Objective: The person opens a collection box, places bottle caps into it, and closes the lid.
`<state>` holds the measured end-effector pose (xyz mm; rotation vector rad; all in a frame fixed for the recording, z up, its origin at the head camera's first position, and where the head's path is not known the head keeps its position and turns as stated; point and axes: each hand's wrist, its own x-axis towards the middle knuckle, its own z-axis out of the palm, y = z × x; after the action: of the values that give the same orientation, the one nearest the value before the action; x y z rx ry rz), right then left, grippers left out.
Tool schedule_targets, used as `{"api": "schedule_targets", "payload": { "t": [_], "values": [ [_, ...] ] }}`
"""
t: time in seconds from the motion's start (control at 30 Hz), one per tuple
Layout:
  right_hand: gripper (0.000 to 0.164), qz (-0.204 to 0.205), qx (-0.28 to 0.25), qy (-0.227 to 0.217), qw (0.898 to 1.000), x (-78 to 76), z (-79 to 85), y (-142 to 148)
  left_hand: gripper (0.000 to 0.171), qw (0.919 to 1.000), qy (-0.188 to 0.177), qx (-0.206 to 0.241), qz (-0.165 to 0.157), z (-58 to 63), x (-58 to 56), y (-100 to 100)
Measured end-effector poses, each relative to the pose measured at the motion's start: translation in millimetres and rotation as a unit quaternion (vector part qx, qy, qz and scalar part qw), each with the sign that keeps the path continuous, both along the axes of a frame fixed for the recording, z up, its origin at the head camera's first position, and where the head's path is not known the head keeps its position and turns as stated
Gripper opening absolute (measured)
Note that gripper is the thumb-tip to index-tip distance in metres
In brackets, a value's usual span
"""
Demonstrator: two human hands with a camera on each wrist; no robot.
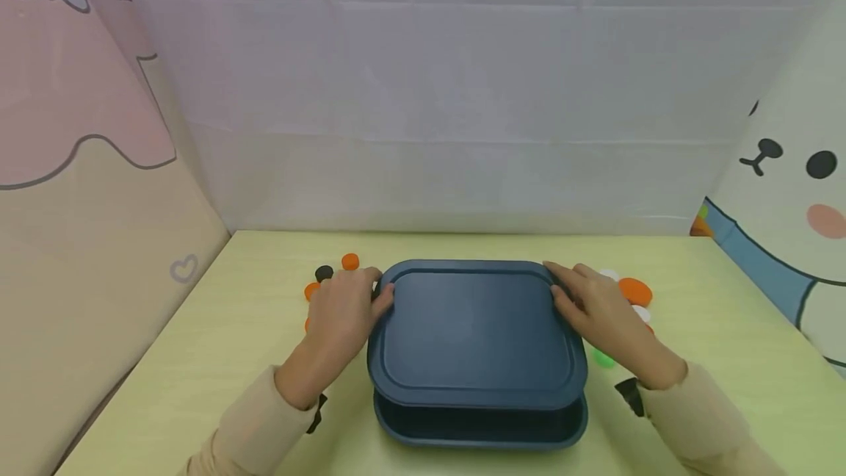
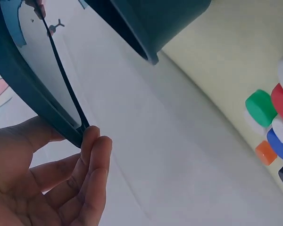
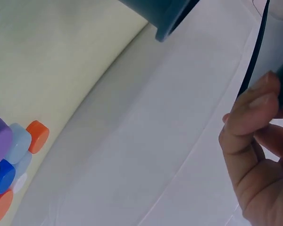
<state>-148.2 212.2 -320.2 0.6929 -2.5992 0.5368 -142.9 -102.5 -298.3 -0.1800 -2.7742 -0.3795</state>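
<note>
A dark blue rectangular lid [image 1: 476, 336] with rounded corners is held raised and tilted above a matching dark blue box [image 1: 481, 442]. My left hand [image 1: 344, 314] pinches the lid's far left corner between thumb and fingers. At the far right corner, my right hand [image 1: 601, 314] grips it the same way. Below the lid's near edge, the box's front rim and a dark strip of its inside show; the lid hides the rest. In the left wrist view, a gap separates the lid's edge [image 2: 23, 84] from the box wall [image 2: 174, 23].
Several coloured bottle caps lie left of the box, including an orange cap [image 1: 350, 261] and a black cap [image 1: 324, 273]. More lie to the right, among them a larger orange cap [image 1: 635, 291] and a green cap [image 1: 604, 358]. A pale wall covering [image 1: 463, 94] rises behind the table [image 1: 218, 358].
</note>
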Motion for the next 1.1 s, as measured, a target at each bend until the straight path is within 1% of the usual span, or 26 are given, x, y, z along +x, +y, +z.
{"api": "schedule_targets", "payload": {
  "t": [0.13,0.23,0.37,0.43,0.7,0.9,1.1],
  "values": [
    [0.034,0.004,-0.014,0.026,1.0,-7.5,5.4,-1,0.017,1.0,0.007,0.004,0.004,6.3,-4.9,-1],
    [0.034,0.011,-0.023,0.064,0.998,-14.3,9.7,-2,0.017,0.9998,0.015,0.012,0.0,10.9,-9.9,-2],
    [0.036,0.027,-0.031,0.12,0.992,-23.5,16.0,-4,0.02,0.9995,0.019,0.026,-0.003,17.6,-17.5,-3],
    [0.036,0.029,-0.035,0.132,0.99,-27.0,19.9,-4,0.023,0.9993,0.021,0.031,-0.004,20.4,-21.0,-3],
    [0.034,0.005,-0.045,0.119,0.992,-39.0,33.2,-8,0.025,0.998,0.032,0.053,-0.01,25.2,-35.0,-3],
    [0.034,-0.008,-0.061,0.132,0.989,-52.5,36.2,-11,0.027,0.9964,0.04,0.074,-0.008,29.6,-46.5,-3],
    [0.033,-0.022,-0.078,0.139,0.987,-66.0,36.7,-13,0.025,0.994,0.054,0.094,-0.017,30.2,-57.6,-4]
  ]
}}
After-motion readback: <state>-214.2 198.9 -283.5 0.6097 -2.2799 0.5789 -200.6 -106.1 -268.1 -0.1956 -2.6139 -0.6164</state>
